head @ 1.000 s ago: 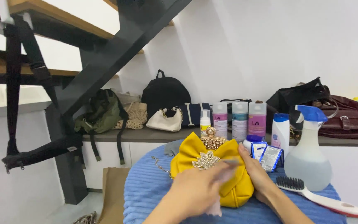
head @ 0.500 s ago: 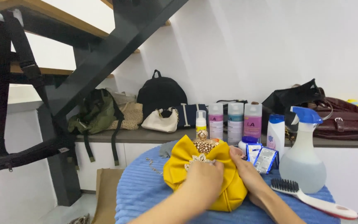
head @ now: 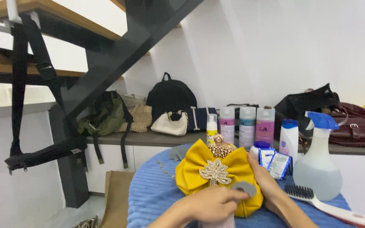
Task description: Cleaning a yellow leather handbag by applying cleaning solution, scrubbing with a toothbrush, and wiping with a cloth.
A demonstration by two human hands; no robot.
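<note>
Since a moment ago our left hand (head: 210,204) has slid down the soft yellow bow-shaped clutch with its jewelled brooch (head: 216,177), fingers pinching a small grey pad (head: 243,188); our right hand (head: 267,181) cups the side, open-palmed. On the blue ribbed cloth (head: 157,198), it looks light and squashy; we judge the body safer to grip than the ornament.

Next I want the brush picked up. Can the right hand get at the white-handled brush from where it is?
Probably yes. The right hand rests on the yellow bow bag, and the brush lies just to its right on the blue cloth, with nothing between them; only the spray bottle stands behind.
</note>
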